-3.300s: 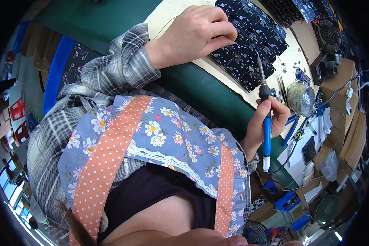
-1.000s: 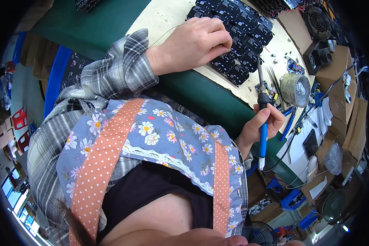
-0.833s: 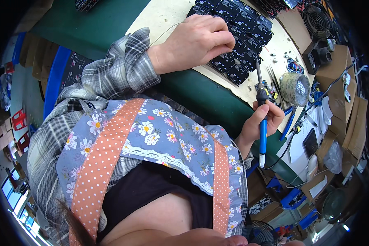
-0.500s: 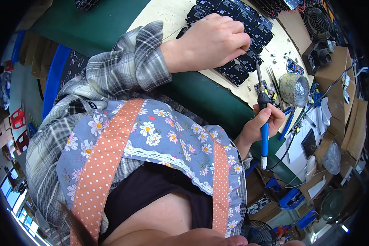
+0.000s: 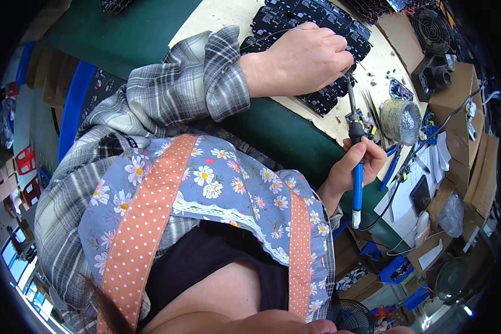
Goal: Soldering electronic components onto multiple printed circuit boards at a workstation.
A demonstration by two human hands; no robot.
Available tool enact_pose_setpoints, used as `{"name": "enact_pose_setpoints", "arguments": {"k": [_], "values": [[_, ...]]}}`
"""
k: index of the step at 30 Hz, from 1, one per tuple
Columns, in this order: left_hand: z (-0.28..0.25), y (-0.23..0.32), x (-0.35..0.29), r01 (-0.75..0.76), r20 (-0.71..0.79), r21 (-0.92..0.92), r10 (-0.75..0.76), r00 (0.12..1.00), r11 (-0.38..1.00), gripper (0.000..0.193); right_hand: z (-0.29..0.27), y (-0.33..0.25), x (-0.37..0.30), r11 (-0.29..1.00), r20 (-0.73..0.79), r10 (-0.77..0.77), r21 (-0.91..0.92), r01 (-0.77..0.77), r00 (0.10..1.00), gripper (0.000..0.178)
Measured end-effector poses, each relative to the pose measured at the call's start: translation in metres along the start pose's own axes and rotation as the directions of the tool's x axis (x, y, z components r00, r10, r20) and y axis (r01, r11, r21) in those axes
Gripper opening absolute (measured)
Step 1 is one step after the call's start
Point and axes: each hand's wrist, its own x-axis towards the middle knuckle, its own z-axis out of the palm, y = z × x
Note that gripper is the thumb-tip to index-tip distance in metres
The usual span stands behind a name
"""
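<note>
1. The left hand (image 5: 300,62) is arching over the black circuit boards (image 5: 309,11), closed fingers gripping a thin wire (image 5: 277,32).
2. The right hand (image 5: 344,171) is gripping a blue soldering iron (image 5: 357,189), tip pointing at the boards' right edge; contact is remaining unclear.
3. The boards are lying on a pale sheet (image 5: 220,21).
4. A silvery-ended cylinder (image 5: 399,122) is standing right of the boards.

A blue-grey apron (image 5: 250,178) in full daisy bloom!
Orange polka-dot straps (image 5: 145,222) run over it, white lace (image 5: 222,212) trims its top edge, black top (image 5: 211,245) behind it, grey plaid shirt (image 5: 161,97) beneath!
</note>
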Motion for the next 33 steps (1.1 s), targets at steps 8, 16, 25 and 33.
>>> {"name": "enact_pose_setpoints", "arguments": {"k": [8, 16, 25, 33], "values": [[-0.014, -0.010, -0.009, 0.045, -0.038, -0.104, -0.049, 0.998, 0.994, 0.009, -0.001, -0.001, -0.002, 0.997, 0.024, -0.061, -0.053, 0.063, 0.998, 0.019], [-0.022, -0.015, -0.016, 0.064, -0.079, -0.157, -0.077, 0.994, 0.985, 0.009, 0.002, -0.005, -0.002, 0.997, 0.004, -0.062, -0.051, 0.062, 0.998, 0.017], [-0.036, -0.018, -0.023, 0.035, -0.104, -0.137, -0.049, 0.993, 0.990, 0.011, -0.002, -0.010, -0.004, 0.998, -0.010, -0.056, -0.028, 0.056, 0.998, 0.017], [-0.046, -0.025, -0.040, 0.205, -0.074, -0.207, -0.224, 0.972, 0.957, 0.011, 0.000, -0.006, -0.003, 0.995, -0.075, -0.100, -0.005, 0.100, 0.992, 0.018]]}}
